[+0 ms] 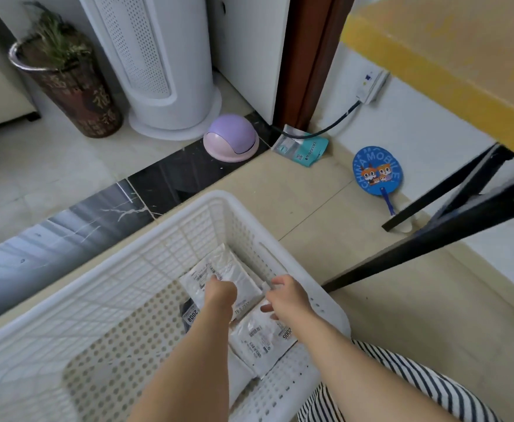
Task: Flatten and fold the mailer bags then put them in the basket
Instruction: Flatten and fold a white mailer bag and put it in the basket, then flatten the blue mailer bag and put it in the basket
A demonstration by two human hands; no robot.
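Both hands inside the basket point(219, 199), at its right-hand near corner.

Left hand point(219, 292): fingers curled onto the top mailer point(219, 275), apparently gripping its label edge; exact finger contact hidden behind the knuckles.

Right hand point(286, 296): fingers loosely bent, just right of the top mailer, above a second folded mailer point(261, 345). Whether anything is pinched: cannot tell.

Mailer locations, relative to the basket:
- Top mailer: on the basket floor, toward the right wall, lying flat.
- Second mailer: nearer the near wall, partly overlapped by the top one.
- Dark item with a "2008" label point(190, 315): under the left forearm, mostly hidden.

Handling judgement: thin plastic film, light, limp, likely slippery; folds likely to spring open if released loosely. Best taken at a folded edge or a corner, thumb on top, fingers beneath; press flat after placing.

Outside the basket: another pouch point(301, 147) on the floor, well beyond the far rim, by the door frame.
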